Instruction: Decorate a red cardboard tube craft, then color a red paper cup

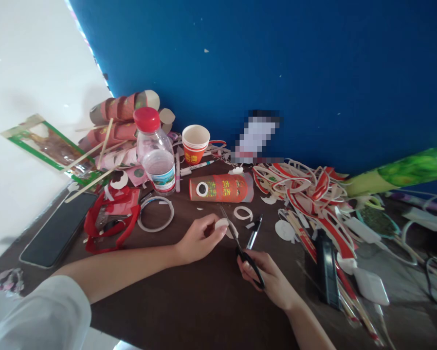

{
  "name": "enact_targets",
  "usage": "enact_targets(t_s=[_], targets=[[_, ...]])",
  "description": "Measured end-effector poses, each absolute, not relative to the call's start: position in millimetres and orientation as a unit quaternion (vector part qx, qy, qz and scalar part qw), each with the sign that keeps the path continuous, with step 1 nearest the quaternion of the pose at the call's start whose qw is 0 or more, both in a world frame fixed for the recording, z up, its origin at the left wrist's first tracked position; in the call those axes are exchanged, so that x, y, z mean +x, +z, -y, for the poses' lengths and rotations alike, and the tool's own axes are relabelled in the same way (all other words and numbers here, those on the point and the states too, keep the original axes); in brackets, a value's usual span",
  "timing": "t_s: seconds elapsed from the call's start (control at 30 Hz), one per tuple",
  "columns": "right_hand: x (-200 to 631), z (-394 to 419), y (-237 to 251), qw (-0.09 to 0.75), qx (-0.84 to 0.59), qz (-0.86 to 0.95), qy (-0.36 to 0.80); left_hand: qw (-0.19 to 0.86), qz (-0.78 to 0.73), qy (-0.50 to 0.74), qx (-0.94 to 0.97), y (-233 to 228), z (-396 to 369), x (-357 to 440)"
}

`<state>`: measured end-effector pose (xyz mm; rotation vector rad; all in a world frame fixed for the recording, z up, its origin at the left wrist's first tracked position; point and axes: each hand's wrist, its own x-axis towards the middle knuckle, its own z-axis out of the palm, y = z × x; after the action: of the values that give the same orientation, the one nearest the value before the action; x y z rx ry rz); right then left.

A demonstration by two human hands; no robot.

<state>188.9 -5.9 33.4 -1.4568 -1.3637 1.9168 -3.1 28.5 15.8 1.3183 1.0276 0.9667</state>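
White paper piece: held above the worktop, between the 2 hands; it lies right at the tips of the left fingers, and its long axis cannot be told, as thumb and blades cover parts of it.
Left hand: the nearer of the 2 to the paper; thumb and fingers press together on its left side, pinching it.
Right hand: below and to the right of the paper; its fingers curl closed around the handles of the scissors.
Scissors: slanting from handles at lower right to tips at upper left; the blades cross the paper just beside the left thumb, with paper showing on both sides.
Red patterned tube: on its side beyond both hands, long axis running left to right, 1 black-and-white disc near its left end.
White ring and pen: near the blades, on their right.
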Motion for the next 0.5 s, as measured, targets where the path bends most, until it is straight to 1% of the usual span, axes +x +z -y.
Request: enact_targets(t_s=[0.27, 0.5], targets=[[186.5, 4.8, 34.6, 0.189, -0.518, 0.482, 0.681, 0.562, -0.442, 0.426, 0.554, 14.4, -28.3, -2.9], [186.8, 5.6, 36.6, 0.175, -0.521, 0.495, 0.673, 0.561, -0.443, 0.429, 0.552, 12.5, -28.7, -2.8]])
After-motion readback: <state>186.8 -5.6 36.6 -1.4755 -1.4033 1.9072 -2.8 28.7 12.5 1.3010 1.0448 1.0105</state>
